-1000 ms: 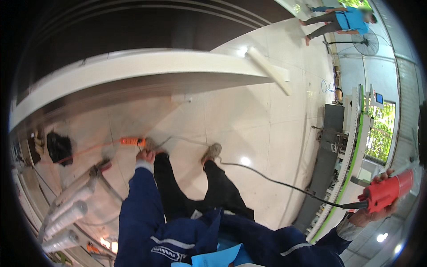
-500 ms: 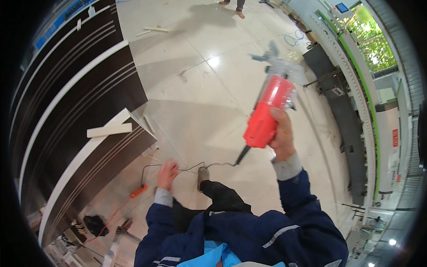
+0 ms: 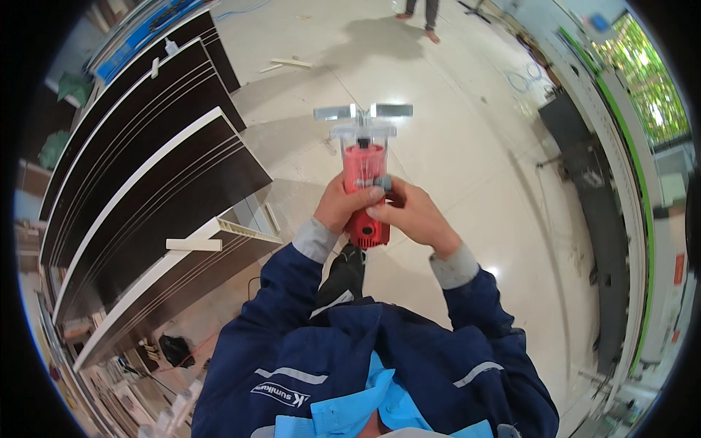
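Observation:
In front of my body I hold a red trim router (image 3: 363, 164) upright, its clear plastic base and flat metal guide plates (image 3: 391, 111) pointing away from me. My left hand (image 3: 340, 204) is wrapped round the left side of the red body, thumb across its front. From the other side, my right hand (image 3: 418, 217) closes on the router, its thumb on the body and its fingers by a grey knob (image 3: 384, 182). Part of those fingers is hidden behind the knob and the body. The cord cannot be made out near the tool.
Several dark brown panels (image 3: 175, 171) with white edges stand on the left, a short pale strip (image 3: 193, 244) lying across the nearest. A long machine with a green stripe (image 3: 629, 150) runs along the right. Another person's bare feet (image 3: 432, 36) show far ahead. Pale offcuts (image 3: 290, 63) lie on the tiled floor.
The router has come from the right to the middle and turned upright. My left hand has risen from low on the left and taken hold of it. My right hand has shifted its grip.

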The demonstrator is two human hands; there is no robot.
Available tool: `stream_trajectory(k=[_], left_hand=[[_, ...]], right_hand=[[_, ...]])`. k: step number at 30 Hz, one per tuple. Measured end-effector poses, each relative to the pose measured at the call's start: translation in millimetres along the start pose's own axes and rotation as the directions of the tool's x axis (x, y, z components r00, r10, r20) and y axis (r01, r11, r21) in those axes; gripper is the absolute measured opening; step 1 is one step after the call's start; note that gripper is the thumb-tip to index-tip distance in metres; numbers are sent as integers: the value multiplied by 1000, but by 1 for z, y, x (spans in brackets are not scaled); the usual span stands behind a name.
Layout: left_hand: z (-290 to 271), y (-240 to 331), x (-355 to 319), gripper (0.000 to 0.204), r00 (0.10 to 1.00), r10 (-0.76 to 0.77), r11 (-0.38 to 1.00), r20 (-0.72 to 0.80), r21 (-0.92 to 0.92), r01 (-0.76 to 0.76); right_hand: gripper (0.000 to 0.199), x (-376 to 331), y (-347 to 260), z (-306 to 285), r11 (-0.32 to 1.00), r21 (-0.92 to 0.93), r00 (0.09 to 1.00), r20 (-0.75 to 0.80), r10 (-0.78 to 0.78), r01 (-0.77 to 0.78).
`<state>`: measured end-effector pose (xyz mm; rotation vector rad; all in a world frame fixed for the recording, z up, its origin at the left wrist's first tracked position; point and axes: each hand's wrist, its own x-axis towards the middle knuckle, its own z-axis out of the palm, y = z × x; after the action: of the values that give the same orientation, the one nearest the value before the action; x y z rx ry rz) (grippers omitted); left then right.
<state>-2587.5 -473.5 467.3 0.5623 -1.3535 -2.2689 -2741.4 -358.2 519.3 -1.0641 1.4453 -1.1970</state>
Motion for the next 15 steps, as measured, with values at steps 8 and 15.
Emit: stream_trajectory(k=[8,15], left_hand=[[-31,14,131,70,992,121,993,35,-20,-120],[-43,51,251,60,997,75,993,-18,89,-73]], right_hand=[[28,127,-35,-108,896,97,843,396,365,-434],[23,238,-43,-187,874,55,808,414,420,-483]])
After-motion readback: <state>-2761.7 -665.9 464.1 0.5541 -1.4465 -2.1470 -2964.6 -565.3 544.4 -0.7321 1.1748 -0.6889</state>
